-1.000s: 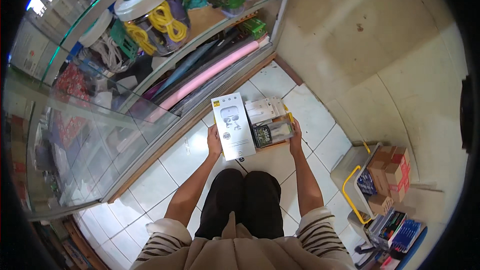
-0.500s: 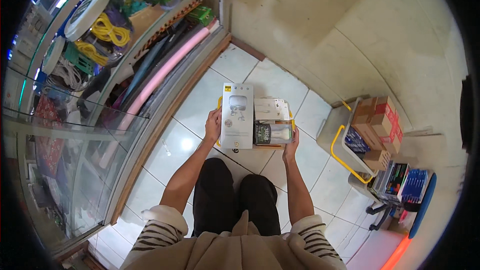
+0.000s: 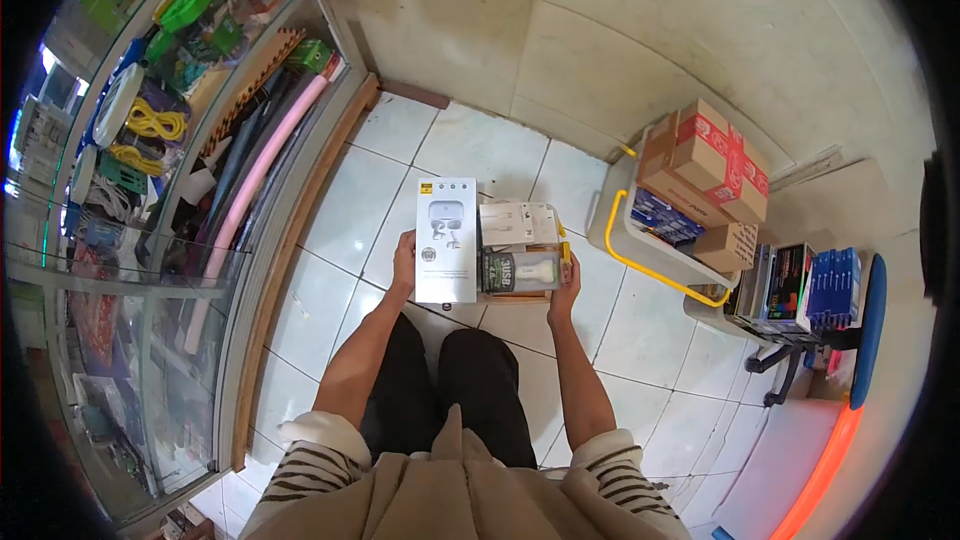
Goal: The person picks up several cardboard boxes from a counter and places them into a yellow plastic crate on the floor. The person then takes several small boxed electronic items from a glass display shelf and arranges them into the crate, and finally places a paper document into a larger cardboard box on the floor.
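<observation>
Between my two hands, above the tiled floor, is a small container with a yellow piece (image 3: pixel 566 250) at its right side. Most of its walls are covered by the packages in it. A tall white box (image 3: pixel 447 240) with a picture of earbuds lies along the left. Beside it are a white package (image 3: pixel 515 223) and, nearer me, a dark-and-clear package (image 3: pixel 521 271) with a white charger-like piece inside. My left hand (image 3: pixel 404 262) is closed at the left side, its fingers partly hidden behind the white box. My right hand (image 3: pixel 566 286) grips the right side.
On the left runs a glass display case (image 3: pixel 180 270) with cords, jars and a pink roll (image 3: pixel 255 175). To the right stands a grey bin (image 3: pixel 612 202) with a yellow handle, holding cardboard boxes (image 3: pixel 715 155). Stacked boxes (image 3: pixel 800 285) sit by a blue chair back (image 3: pixel 872 330). A wall closes the far side.
My view has turned, so the display case sits further left and the wall shows more. The held container has shifted a little left in the picture, still in both hands.
</observation>
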`<action>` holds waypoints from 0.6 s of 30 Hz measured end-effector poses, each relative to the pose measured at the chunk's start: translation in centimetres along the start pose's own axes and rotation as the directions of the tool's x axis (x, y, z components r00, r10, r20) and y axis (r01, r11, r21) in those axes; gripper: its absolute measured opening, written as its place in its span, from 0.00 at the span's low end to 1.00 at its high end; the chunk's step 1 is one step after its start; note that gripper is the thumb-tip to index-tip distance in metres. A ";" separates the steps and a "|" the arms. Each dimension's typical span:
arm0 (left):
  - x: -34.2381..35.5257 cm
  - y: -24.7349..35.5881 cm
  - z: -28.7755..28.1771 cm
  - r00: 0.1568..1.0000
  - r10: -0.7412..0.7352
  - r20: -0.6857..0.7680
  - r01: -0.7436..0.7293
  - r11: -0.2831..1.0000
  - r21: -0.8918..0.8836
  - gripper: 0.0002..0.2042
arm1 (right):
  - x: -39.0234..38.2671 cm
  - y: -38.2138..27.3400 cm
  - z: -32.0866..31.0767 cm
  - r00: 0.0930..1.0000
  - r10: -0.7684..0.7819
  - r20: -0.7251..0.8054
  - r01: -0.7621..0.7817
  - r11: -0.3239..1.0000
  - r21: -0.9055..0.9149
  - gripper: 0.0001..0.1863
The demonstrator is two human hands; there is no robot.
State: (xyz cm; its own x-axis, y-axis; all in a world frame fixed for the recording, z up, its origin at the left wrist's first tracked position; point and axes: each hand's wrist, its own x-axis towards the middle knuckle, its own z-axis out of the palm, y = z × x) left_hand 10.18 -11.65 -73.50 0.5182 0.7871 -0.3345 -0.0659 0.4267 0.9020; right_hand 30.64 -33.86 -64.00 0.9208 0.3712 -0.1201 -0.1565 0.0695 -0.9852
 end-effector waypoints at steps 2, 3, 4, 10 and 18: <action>-0.1 -0.7 0.2 1.000 0.016 0.021 -0.015 1.000 -0.027 0.16 | -0.2 -0.1 -0.5 0.999 0.036 -0.015 -0.036 0.999 0.031 0.19; -0.3 -0.6 1.3 1.000 -0.029 -0.003 0.029 0.998 -0.059 0.15 | -0.2 -0.2 -1.2 0.997 0.070 -0.043 -0.068 0.996 0.050 0.19; -0.8 0.1 2.8 0.998 -0.058 -0.008 0.057 0.995 -0.076 0.15 | -0.1 -0.2 -1.9 0.997 0.055 -0.056 -0.054 0.998 0.028 0.19; -2.3 3.7 6.5 0.997 0.082 -0.007 -0.070 0.895 0.441 0.15 | 0.4 1.6 -3.7 0.999 -0.030 -0.038 0.035 0.990 0.136 0.19; -2.5 5.3 7.6 0.949 0.290 0.126 -0.290 0.643 0.709 0.15 | 0.7 1.4 -3.8 0.998 -0.036 -0.057 0.038 0.999 0.025 0.19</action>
State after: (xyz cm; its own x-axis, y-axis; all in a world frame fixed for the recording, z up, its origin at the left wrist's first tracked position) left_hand 15.00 -14.72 -65.86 0.5798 0.8145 -0.0214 0.4117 -0.2702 0.8703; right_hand 32.39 -37.00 -65.95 0.9448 0.3149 -0.0909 -0.1303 0.1063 -0.9858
